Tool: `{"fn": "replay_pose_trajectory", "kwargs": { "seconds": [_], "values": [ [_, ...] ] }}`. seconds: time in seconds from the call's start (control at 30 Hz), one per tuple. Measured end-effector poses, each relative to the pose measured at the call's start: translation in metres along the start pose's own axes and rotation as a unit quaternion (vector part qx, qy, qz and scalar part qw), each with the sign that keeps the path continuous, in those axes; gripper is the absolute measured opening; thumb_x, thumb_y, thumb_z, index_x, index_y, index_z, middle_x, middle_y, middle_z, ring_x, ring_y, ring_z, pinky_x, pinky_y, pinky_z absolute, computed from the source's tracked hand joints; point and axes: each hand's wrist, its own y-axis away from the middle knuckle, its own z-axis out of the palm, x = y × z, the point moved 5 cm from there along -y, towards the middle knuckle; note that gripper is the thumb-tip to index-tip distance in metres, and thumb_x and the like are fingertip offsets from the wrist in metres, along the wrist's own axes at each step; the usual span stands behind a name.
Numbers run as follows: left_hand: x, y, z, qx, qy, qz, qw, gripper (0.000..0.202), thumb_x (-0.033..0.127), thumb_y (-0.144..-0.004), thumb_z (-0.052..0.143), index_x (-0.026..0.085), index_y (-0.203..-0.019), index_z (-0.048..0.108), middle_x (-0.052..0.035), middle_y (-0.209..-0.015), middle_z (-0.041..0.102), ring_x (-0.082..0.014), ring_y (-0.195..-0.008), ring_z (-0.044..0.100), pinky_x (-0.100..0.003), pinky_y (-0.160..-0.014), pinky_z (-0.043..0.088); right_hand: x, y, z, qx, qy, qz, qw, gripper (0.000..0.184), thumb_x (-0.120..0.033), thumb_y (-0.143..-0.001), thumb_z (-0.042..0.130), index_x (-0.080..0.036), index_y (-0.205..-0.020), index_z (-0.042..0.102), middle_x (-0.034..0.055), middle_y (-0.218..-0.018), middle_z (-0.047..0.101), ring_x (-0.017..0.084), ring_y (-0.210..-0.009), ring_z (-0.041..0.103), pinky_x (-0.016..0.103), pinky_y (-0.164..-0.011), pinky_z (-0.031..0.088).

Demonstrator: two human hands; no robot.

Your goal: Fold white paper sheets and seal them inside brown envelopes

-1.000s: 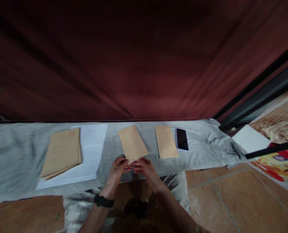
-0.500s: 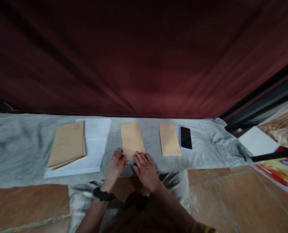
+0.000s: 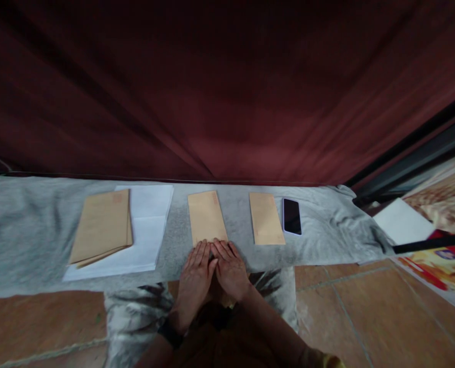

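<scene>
A brown paper envelope [image 3: 207, 214] lies flat on the grey cloth in front of me, a small reddish print near its far right corner. Flat on its near edge rests my left hand [image 3: 195, 268], fingers stretched out and pointing away from me. Close beside it, my right hand [image 3: 230, 267] presses on the same edge with fingers extended. The two hands almost meet, and they cover the envelope's near end. To the right lies a second brown envelope [image 3: 267, 219], touched by neither hand.
On the left, several larger brown envelopes [image 3: 102, 225] lie on white paper sheets [image 3: 146, 240]. A phone [image 3: 292, 216] sits right of the second envelope. The grey cloth [image 3: 322, 230] covers the narrow surface, with a dark red curtain [image 3: 227, 102] behind it. Tiled floor [image 3: 338, 306] shows below.
My left hand has gone from pinching the envelope's near left corner to lying flat on its near edge, beside my right hand. The right hand stays nearly in place.
</scene>
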Motion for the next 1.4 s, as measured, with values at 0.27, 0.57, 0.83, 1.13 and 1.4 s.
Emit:
{"fn": "replay_pose_trajectory", "kwargs": {
  "seconds": [0.27,0.57,0.83,1.13,1.4],
  "values": [
    [-0.006,0.011,0.002,-0.002,-0.033,0.028,0.999,0.058,0.041,-0.102,0.040,0.013,-0.151,0.046,-0.0181,-0.158,0.044,-0.0300,-0.148,0.041,-0.049,-0.120,0.037,0.030,0.011,-0.015,0.022,0.020,0.051,0.998,0.047,-0.031,-0.107,0.042,-0.020,-0.152,0.046,0.0060,-0.156,0.048,0.022,-0.145,0.043,0.045,-0.125,0.024],
    [0.008,0.010,0.008,-0.011,-0.081,0.015,0.997,0.054,0.033,-0.100,0.041,0.014,-0.150,0.049,-0.0172,-0.160,0.041,-0.0316,-0.150,0.036,-0.053,-0.121,0.032,0.013,0.003,-0.019,0.026,-0.002,0.036,0.999,0.045,-0.034,-0.108,0.041,-0.020,-0.150,0.049,0.0054,-0.154,0.052,0.021,-0.144,0.044,0.045,-0.126,0.024],
    [0.000,0.020,-0.003,0.014,-0.056,-0.017,0.998,0.055,0.032,-0.100,0.039,0.010,-0.149,0.049,-0.0183,-0.161,0.038,-0.0305,-0.149,0.039,-0.049,-0.121,0.032,0.015,0.006,-0.013,0.044,-0.017,0.050,0.998,0.045,-0.033,-0.107,0.043,-0.021,-0.149,0.050,0.0056,-0.154,0.052,0.022,-0.143,0.045,0.045,-0.123,0.027],
    [-0.010,0.027,-0.005,0.040,-0.034,-0.033,0.998,0.059,0.039,-0.100,0.038,0.007,-0.149,0.047,-0.0226,-0.158,0.041,-0.0352,-0.150,0.036,-0.055,-0.121,0.032,0.034,-0.023,-0.023,0.056,-0.055,0.220,0.972,0.037,-0.019,-0.095,0.053,-0.017,-0.131,0.063,0.0142,-0.120,0.069,0.027,-0.112,0.063,0.038,-0.098,0.048],
    [-0.032,0.020,-0.002,0.042,0.109,-0.054,0.992,0.058,0.048,-0.097,0.038,0.014,-0.138,0.059,-0.0202,-0.149,0.055,-0.0352,-0.144,0.045,-0.057,-0.119,0.033,0.048,-0.046,-0.013,0.104,-0.367,0.338,0.860,0.008,-0.012,-0.081,0.058,-0.019,-0.083,0.061,0.0046,-0.091,0.065,0.021,-0.089,0.065,0.033,-0.085,0.051]
  ]
}}
